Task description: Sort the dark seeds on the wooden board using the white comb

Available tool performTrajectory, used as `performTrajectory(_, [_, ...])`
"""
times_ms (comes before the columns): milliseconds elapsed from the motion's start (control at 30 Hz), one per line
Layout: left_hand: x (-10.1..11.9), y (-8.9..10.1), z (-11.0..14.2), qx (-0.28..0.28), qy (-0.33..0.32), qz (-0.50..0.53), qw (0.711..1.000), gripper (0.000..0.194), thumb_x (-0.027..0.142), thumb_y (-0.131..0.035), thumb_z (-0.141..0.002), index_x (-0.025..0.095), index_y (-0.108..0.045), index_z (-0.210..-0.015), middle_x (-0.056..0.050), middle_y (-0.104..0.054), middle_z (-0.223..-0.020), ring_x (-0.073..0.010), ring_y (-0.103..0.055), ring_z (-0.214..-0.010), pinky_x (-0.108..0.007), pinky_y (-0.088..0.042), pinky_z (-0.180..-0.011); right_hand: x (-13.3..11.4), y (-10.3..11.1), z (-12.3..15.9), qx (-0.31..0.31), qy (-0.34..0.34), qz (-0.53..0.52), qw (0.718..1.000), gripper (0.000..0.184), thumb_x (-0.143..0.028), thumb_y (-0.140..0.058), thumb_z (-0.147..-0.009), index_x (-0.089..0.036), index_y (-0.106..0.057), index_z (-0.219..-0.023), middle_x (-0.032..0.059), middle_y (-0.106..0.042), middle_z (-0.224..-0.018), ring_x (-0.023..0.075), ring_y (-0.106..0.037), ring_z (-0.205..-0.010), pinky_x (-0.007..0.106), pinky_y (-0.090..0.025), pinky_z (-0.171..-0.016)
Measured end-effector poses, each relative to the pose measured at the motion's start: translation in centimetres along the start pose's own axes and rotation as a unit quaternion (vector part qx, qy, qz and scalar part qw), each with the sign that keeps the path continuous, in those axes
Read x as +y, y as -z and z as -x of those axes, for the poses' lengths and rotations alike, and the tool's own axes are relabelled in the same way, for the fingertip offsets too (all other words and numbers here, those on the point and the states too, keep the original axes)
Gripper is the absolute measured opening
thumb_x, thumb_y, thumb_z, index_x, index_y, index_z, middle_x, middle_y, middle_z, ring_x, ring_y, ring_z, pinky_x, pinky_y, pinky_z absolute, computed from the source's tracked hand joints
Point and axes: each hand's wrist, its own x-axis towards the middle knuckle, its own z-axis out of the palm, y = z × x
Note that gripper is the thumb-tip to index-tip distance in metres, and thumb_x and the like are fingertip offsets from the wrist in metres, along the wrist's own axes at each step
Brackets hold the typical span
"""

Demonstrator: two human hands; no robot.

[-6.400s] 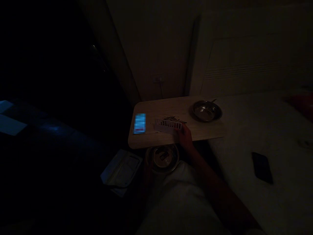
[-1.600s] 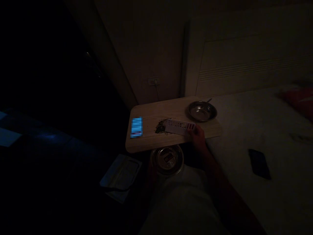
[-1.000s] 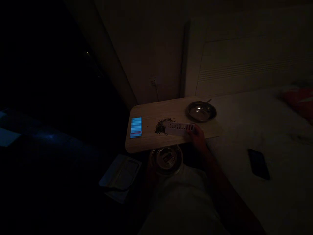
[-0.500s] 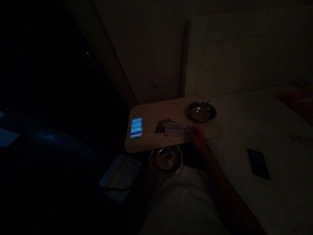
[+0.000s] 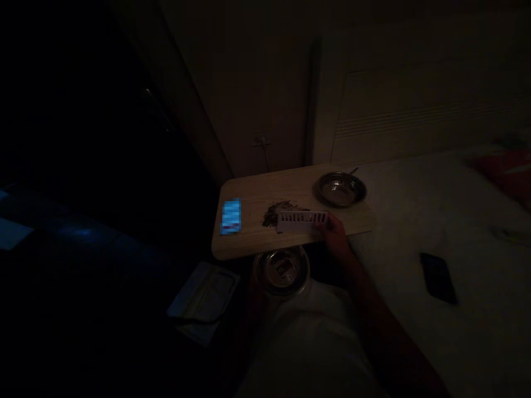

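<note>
In the dim head view, my right hand point(image 5: 334, 232) is closed on the right end of a white plastic strip with a row of slots point(image 5: 301, 224). The strip stands tilted on its long edge on the wooden tabletop point(image 5: 249, 246). A pile of small dark grains point(image 5: 271, 213) lies behind it and at its left end, partly hidden by it. Below the table's near edge, over my lap, is a round metal bowl point(image 5: 284, 271) with a dark rectangular patch inside. My left hand point(image 5: 258, 290), very dark, grips the bowl's left rim; its fingers barely show.
A second metal bowl point(image 5: 342, 190) with a handle sticking out stands at the table's right end. A lit phone point(image 5: 231, 215) lies at the left end. A dark phone point(image 5: 438, 278) rests on the bed point(image 5: 398, 221). A pale packet point(image 5: 203, 301) is low on the left.
Since the earliest frame, the strip has moved right and the grains form a denser pile at its left. During the last second the strip has tilted and slid slightly left; the bowl stays put.
</note>
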Motion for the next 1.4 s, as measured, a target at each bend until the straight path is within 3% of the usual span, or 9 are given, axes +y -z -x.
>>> performTrajectory(333, [0.2,-0.2,-0.3,0.037,-0.014,-0.007,0.999,0.073,0.061,-0.072,-0.075,0.024,-0.062,-0.137,-0.012,-0.053,-0.157,-0.0367,-0.038,-0.152,-0.048,-0.029,-0.126,0.6,-0.6,0.2,0.006,-0.011,-0.001,1.000,0.025,-0.042,-0.072,-0.075,-0.023,-0.070,-0.092,0.0029,-0.075,-0.090,0.0240,-0.065,-0.086,0.038,-0.053,-0.083])
performTrajectory(400, [0.0,-0.1,-0.4,0.001,-0.008,-0.011,1.000,0.078,0.060,-0.076,-0.072,0.024,-0.060,-0.140,-0.012,-0.052,-0.158,-0.0370,-0.040,-0.151,-0.048,-0.031,-0.125,0.7,-0.8,0.3,0.007,-0.013,0.000,1.000,0.025,-0.042,-0.072,-0.075,-0.023,-0.070,-0.092,0.0031,-0.075,-0.090,0.0241,-0.065,-0.086,0.038,-0.053,-0.083])
performTrajectory(633, [-0.1,0.1,0.0,0.003,-0.003,-0.009,1.000,0.078,0.058,-0.072,-0.079,0.025,-0.053,-0.148,-0.013,-0.048,-0.161,-0.0346,-0.039,-0.152,-0.048,-0.030,-0.125,0.4,-1.0,0.4,-0.016,-0.014,-0.002,1.000,0.024,-0.042,-0.071,-0.076,-0.024,-0.070,-0.092,0.0031,-0.074,-0.089,0.0242,-0.064,-0.084,0.038,-0.053,-0.080])
performTrajectory(1000, [1.0,-0.8,0.1,0.015,0.001,0.003,1.000,0.073,0.057,-0.076,-0.075,0.029,-0.061,-0.140,-0.008,-0.060,-0.150,-0.0364,-0.040,-0.151,-0.051,-0.031,-0.125,0.4,-1.2,0.5,-0.016,-0.013,-0.013,1.000,0.024,-0.041,-0.072,-0.076,-0.023,-0.071,-0.092,0.0033,-0.076,-0.091,0.0248,-0.067,-0.087,0.040,-0.055,-0.083])
performTrajectory(1267, [-1.3,0.1,-1.2,0.009,-0.014,0.006,1.000,0.080,0.064,-0.073,-0.074,0.026,-0.056,-0.143,-0.011,-0.051,-0.159,-0.0358,-0.040,-0.151,-0.049,-0.031,-0.125,0.1,-1.3,0.7,-0.027,-0.010,-0.014,0.999,0.024,-0.043,-0.071,-0.077,-0.025,-0.071,-0.093,0.0031,-0.075,-0.090,0.0250,-0.065,-0.086,0.039,-0.054,-0.083])
performTrajectory(1333, [-2.1,0.5,-1.6,0.016,0.005,0.000,1.000,0.088,0.067,-0.079,-0.063,0.024,-0.060,-0.138,-0.014,-0.054,-0.156,-0.0398,-0.042,-0.149,-0.052,-0.032,-0.124,0.0,-1.3,0.7,-0.030,-0.011,-0.019,0.999,0.024,-0.043,-0.071,-0.077,-0.024,-0.071,-0.092,0.0031,-0.074,-0.090,0.0247,-0.065,-0.085,0.038,-0.053,-0.082])
performTrajectory(1400, [-2.5,0.7,-1.6,0.022,-0.002,-0.005,1.000,0.086,0.065,-0.079,-0.065,0.024,-0.060,-0.138,-0.013,-0.054,-0.156,-0.0397,-0.041,-0.149,-0.053,-0.030,-0.125,0.1,-1.2,0.7,-0.032,-0.013,-0.017,0.999,0.024,-0.044,-0.071,-0.077,-0.024,-0.070,-0.091,0.0031,-0.073,-0.090,0.0245,-0.064,-0.084,0.038,-0.053,-0.081])
